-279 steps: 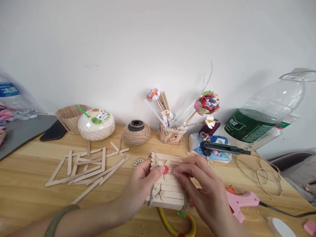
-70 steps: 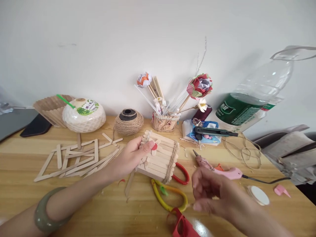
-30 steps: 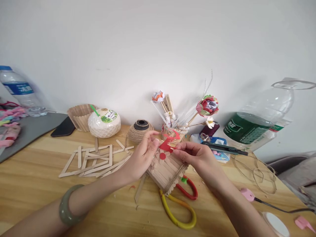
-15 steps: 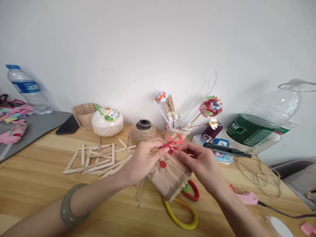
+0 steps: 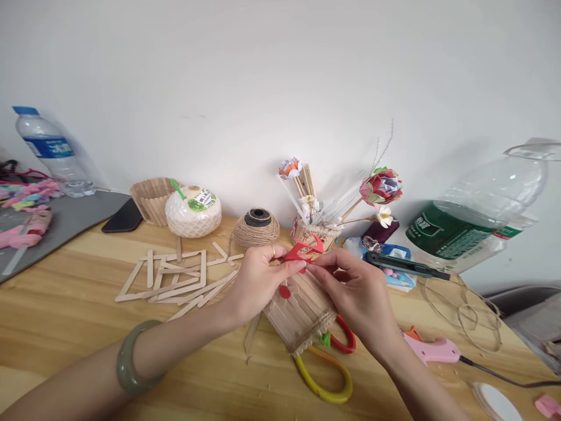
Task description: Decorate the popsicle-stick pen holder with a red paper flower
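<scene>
A cut piece of red paper (image 5: 302, 251) is pinched between the fingertips of my left hand (image 5: 267, 280) and my right hand (image 5: 350, 280). Below it lies a panel of wooden craft sticks (image 5: 300, 316) with a scalloped, twine-trimmed edge and a red dot (image 5: 284, 292) on it. My hands cover the panel's upper part. From under the panel stick out the handles of two pairs of scissors, one with a yellow handle (image 5: 326, 383) and one with a red handle (image 5: 344, 336).
Loose craft sticks (image 5: 175, 280) lie to the left. Along the wall stand a wrapped coconut (image 5: 193, 216), a twine spool (image 5: 256, 228) and a pot (image 5: 318, 234) with paper flowers. To the right are a utility knife (image 5: 405, 266), a pink glue gun (image 5: 433, 349) and a large bottle (image 5: 456, 228).
The red paper has turned slightly and sits a little lower between my fingers. Both hands keep their pinch, and the whole view has shifted slightly.
</scene>
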{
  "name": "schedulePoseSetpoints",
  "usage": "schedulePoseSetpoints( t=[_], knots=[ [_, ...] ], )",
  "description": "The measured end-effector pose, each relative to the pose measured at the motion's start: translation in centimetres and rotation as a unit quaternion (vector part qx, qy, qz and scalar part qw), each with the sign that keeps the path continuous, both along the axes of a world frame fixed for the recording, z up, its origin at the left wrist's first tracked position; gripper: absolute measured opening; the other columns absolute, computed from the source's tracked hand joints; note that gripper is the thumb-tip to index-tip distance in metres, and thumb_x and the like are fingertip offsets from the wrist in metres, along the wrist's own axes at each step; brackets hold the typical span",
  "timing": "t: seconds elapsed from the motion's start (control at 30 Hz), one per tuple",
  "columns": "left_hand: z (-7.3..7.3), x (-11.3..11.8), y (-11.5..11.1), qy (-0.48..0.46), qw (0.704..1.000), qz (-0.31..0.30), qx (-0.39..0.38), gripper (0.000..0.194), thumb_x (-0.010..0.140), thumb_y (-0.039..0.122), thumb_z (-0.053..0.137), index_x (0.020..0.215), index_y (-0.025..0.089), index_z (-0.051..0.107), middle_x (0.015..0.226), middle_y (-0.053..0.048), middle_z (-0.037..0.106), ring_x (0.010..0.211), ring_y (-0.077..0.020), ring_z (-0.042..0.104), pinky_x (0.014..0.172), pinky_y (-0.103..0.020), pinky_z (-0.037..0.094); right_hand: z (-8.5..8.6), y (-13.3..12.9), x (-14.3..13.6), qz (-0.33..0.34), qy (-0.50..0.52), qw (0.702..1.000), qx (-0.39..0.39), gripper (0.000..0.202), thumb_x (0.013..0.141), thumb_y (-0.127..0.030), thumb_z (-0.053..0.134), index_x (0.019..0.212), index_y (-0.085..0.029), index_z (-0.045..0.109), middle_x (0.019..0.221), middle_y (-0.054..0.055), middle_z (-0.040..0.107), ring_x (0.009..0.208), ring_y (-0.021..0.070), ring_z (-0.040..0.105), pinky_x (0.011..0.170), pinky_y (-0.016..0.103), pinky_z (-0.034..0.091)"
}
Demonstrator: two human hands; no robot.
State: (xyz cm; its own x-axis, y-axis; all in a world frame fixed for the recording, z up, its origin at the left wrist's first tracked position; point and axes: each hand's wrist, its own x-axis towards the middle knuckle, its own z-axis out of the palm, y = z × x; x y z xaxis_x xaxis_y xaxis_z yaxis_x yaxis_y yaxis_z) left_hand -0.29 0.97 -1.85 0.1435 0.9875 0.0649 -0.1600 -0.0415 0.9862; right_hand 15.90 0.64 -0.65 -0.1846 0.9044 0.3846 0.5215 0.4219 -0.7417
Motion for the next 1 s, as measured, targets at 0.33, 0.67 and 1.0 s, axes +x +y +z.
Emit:
schedulePoseSetpoints(
  t=[0.33, 0.67, 1.0],
  knots=[
    [-0.38, 0.44, -0.12, -0.045, 0.999, 0.009, -0.021, 0.018, 0.071, 0.031, 0.071, 0.072, 0.014, 0.066, 0.063, 0.001, 0.061, 0.045, -0.008, 0.052, 0.038, -0.018, 0.04, 0.2, -0.05, 0.11, -0.006, -0.018, 1.0, -0.003, 0.016, 0.084, -0.03, 0.057, 0.075, -0.02, 0.065, 0.075, 0.004, 0.069, 0.064, 0.0187, 0.06, 0.058, 0.029, 0.046],
    [-0.74, 0.69, -0.09, -0.083, 0.996, 0.011, -0.017, 0.018, 0.073, 0.032, 0.069, 0.073, 0.014, 0.066, 0.059, 0.002, 0.059, 0.045, -0.0087, 0.052, 0.039, -0.018, 0.039, -0.05, 0.12, -0.27, -0.027, -0.032, 0.999, 0.002, 0.014, 0.083, -0.029, 0.055, 0.074, -0.021, 0.061, 0.072, 0.003, 0.068, 0.061, 0.018, 0.06, 0.053, 0.027, 0.043],
    [-0.93, 0.87, -0.07, -0.112, 0.993, 0.022, -0.034, 0.021, 0.072, 0.034, 0.07, 0.073, 0.014, 0.065, 0.058, 0.002, 0.058, 0.041, -0.0078, 0.049, 0.033, -0.017, 0.038, 0.11, -0.02, -0.58, -0.032, -0.019, 0.999, -0.017, 0.015, 0.082, -0.03, 0.055, 0.072, -0.021, 0.061, 0.07, 0.003, 0.066, 0.062, 0.0183, 0.058, 0.054, 0.028, 0.041]
  ],
)
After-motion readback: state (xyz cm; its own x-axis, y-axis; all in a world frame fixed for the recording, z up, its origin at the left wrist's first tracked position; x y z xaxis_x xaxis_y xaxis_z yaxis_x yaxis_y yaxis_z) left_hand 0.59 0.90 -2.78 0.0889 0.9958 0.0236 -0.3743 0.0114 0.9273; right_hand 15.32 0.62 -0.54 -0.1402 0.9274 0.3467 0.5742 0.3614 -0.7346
